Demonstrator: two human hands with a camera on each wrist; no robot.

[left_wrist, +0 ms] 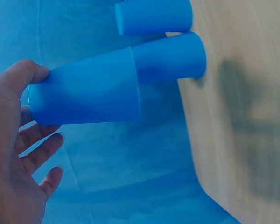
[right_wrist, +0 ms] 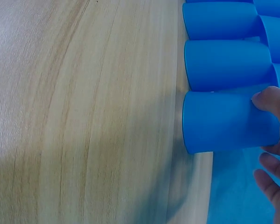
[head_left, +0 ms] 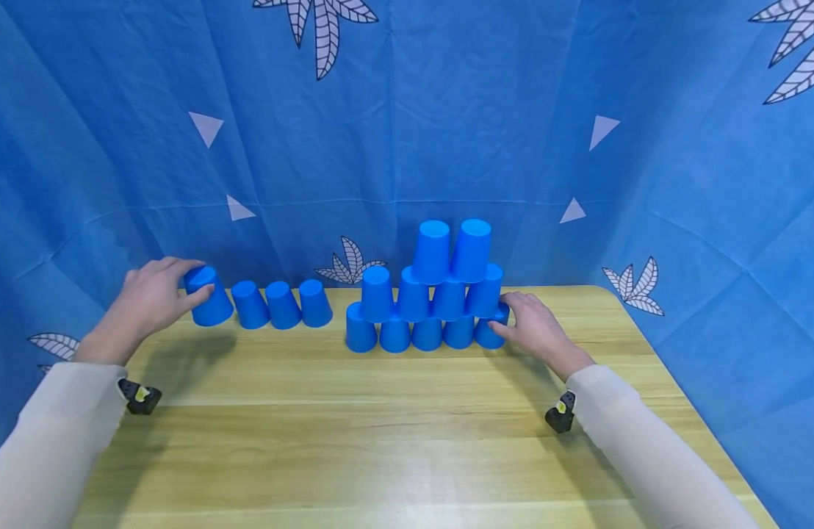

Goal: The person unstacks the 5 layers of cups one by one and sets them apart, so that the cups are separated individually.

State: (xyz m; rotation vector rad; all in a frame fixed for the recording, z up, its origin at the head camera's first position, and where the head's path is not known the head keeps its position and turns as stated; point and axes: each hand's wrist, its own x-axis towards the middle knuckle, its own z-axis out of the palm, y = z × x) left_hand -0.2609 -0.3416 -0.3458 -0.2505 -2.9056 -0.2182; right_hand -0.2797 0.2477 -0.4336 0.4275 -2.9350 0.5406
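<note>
Leftmost, the left hand (head_left: pixel 152 297) curls round the end cup (head_left: pixel 209 295), an upturned blue cup at the left end of a short row. In the left wrist view the thumb lies along the upper side of the end cup (left_wrist: pixel 86 93) near its closed base, while the other fingers (left_wrist: pixel 37 151) spread loosely behind it; whether they press on it I cannot tell. That cup looks raised slightly off the wooden table (head_left: pixel 394 426), though its rim is hard to judge.

Next come three more upturned cups (head_left: pixel 283 303), standing side by side just beside the held one.

Further right, after a small gap, rises the pyramid (head_left: pixel 430 294) of blue cups: five at the bottom, four above them, two on top.

At its right end, the right hand (head_left: pixel 535 327) has its fingers bent around the corner cup (head_left: pixel 489 330), the last one of the bottom tier. From the right wrist, the thumb (right_wrist: pixel 270 100) presses the side of the corner cup (right_wrist: pixel 224 121), with the fingers beneath it partly out of sight. This cup sits rim-down on the table, touching its neighbour.
</note>
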